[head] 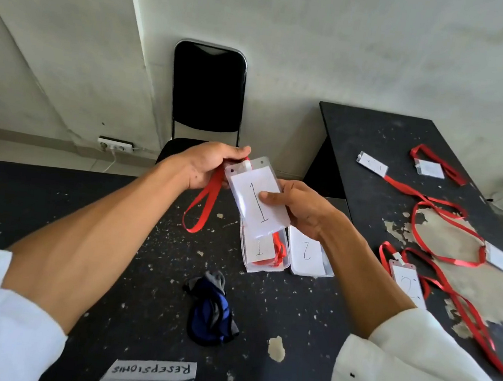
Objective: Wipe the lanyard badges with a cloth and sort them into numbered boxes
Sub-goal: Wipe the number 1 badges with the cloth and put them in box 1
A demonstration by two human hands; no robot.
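I hold a clear badge [255, 197] marked "1" above the table. My right hand [300, 207] grips its lower right side, thumb on the face. My left hand [212, 164] pinches the top of the badge where the red lanyard [203, 205] joins; the strap hangs down in a loop. Right below it sits the clear box labelled "1" [263, 252], with a badge and red strap inside. Beside it on the right is the box labelled "2" [310, 253]. A blue and grey cloth [211, 309] lies crumpled on the table in front of the boxes.
Several badges with red lanyards [449, 234] lie spread on the black side table [375, 135] at right, one marked "2" [409, 283]. A folded name sign [150, 376] stands at the near edge. A black chair [206, 91] stands against the wall.
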